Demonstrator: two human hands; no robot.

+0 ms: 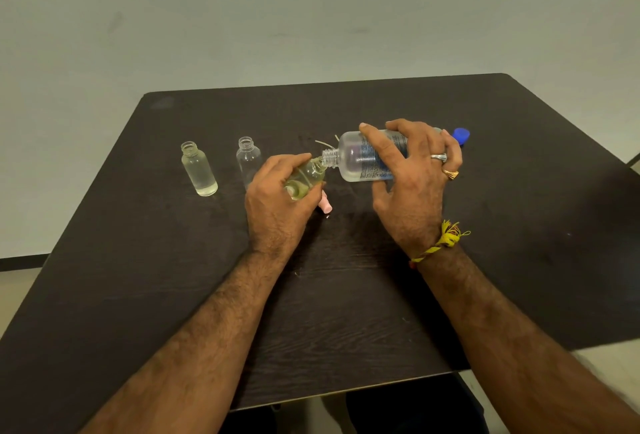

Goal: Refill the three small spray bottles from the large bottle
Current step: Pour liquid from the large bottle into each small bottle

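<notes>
1. Desk (346, 312): dark wood-grain top, carrying all items noted below.
2. Large bottle (360, 156): clear, with a blue printed label, held on its side above the desk, open neck pointing left.
3. Right hand (415, 184): grip closed around the large bottle's body, fingers over the top and thumb beneath; two rings on the fingers and a yellow thread band (440, 243) at the wrist.
4. Left hand (277, 198): grip wrapped around a small bottle (306, 177), which is tilted with its open mouth raised to the large bottle's neck; the two mouths meet or nearly meet. Pale liquid is visible inside it.
5. Second small bottle (248, 159): upright and uncapped, just left of the large bottle's neck, partly behind the left hand; contents cannot be judged.
6. Third small bottle (199, 170): upright and uncapped, further left of the large bottle, holding clear liquid.
7. Blue cap (462, 135): on the desk just beyond the large bottle's base.
8. Pink item (326, 206): on the desk below the large bottle's neck, beside the left hand; identity unclear.
</notes>
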